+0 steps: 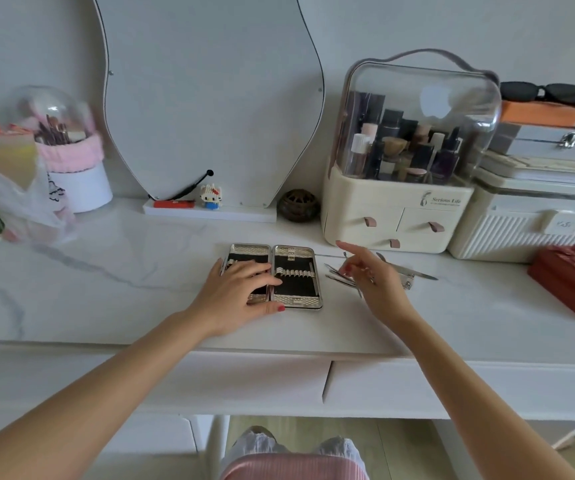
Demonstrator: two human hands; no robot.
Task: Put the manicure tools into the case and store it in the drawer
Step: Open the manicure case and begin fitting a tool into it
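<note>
2 hands share it: flat left hand (pixel 241 289) steadies the open case (pixel 272 276), right hand (pixel 371 277) pinches 1 tool (pixel 345 260), best slid under a loop.

White marble-veined vanity (pixel 106 278) (curvy mirror (pixel 210 98) behind); pale wall (pixel 452 26).

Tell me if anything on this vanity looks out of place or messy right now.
Only the manicure tools: they lie loose in a scattered pile on the tabletop, right of the open case, whose loops look nearly all empty. The right hand reaches over them; the left hand rests on the case.
</note>
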